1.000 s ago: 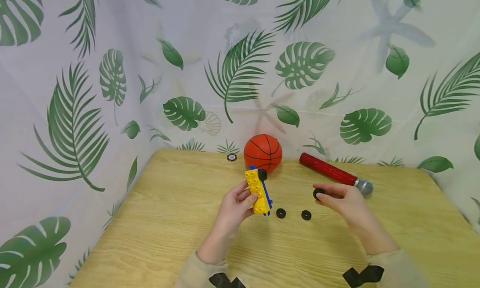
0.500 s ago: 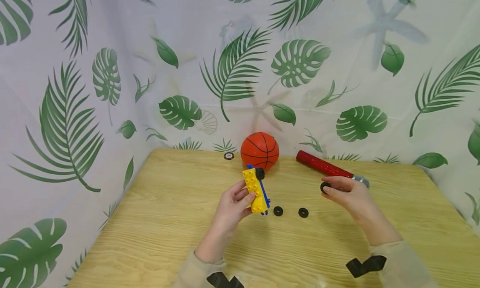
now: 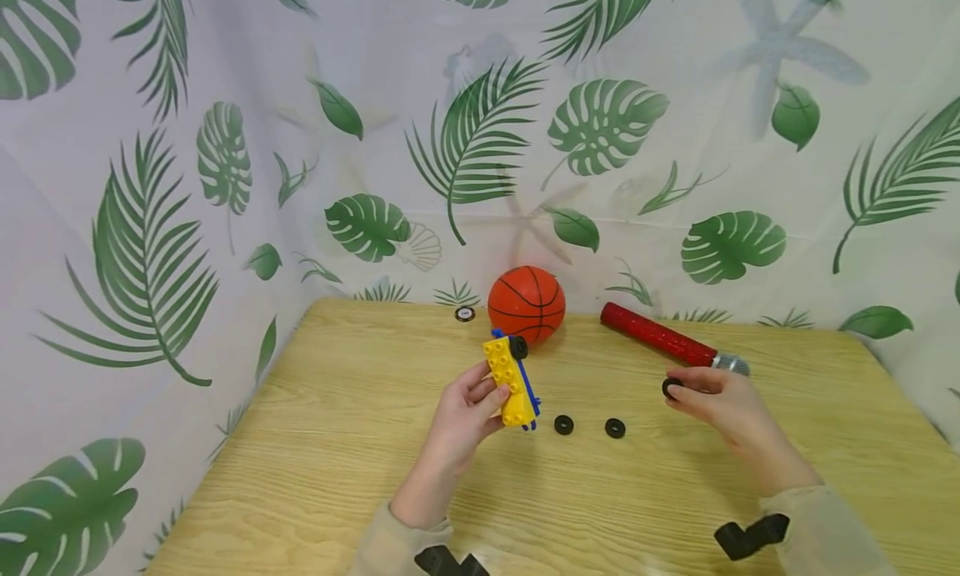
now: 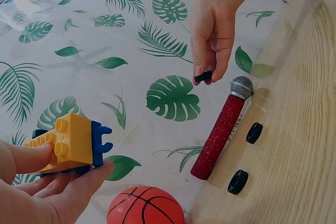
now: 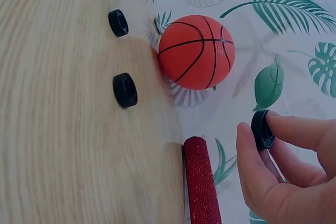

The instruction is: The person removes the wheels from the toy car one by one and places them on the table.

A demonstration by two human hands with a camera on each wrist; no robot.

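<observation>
My left hand (image 3: pixel 459 413) holds a toy car (image 3: pixel 504 384) above the table, thumb on its yellow studded block and fingers beneath. The car has a blue chassis, with one black wheel (image 3: pixel 519 348) visible at its far end. At its near end, blue open clips (image 4: pixel 102 145) show in the left wrist view. To the right, my right hand (image 3: pixel 731 405) pinches a loose black toy wheel (image 5: pixel 262 129) between thumb and fingertips, off the table. Two more black wheels, a left one (image 3: pixel 557 427) and a right one (image 3: pixel 608 430), lie flat on the wood between the hands.
An orange-red toy basketball (image 3: pixel 527 301) sits at the table's back, beyond the car. Behind my right hand lies a red glittery microphone (image 3: pixel 656 334) with a silver head. A round chip (image 3: pixel 465 314) lies left of the ball. Leaf-printed cloth (image 3: pixel 630 251) hangs behind the table (image 3: pixel 360 376).
My right hand has moved to the right with the pinched wheel, away from the toy car. The left hand keeps holding the car in nearly the same place.
</observation>
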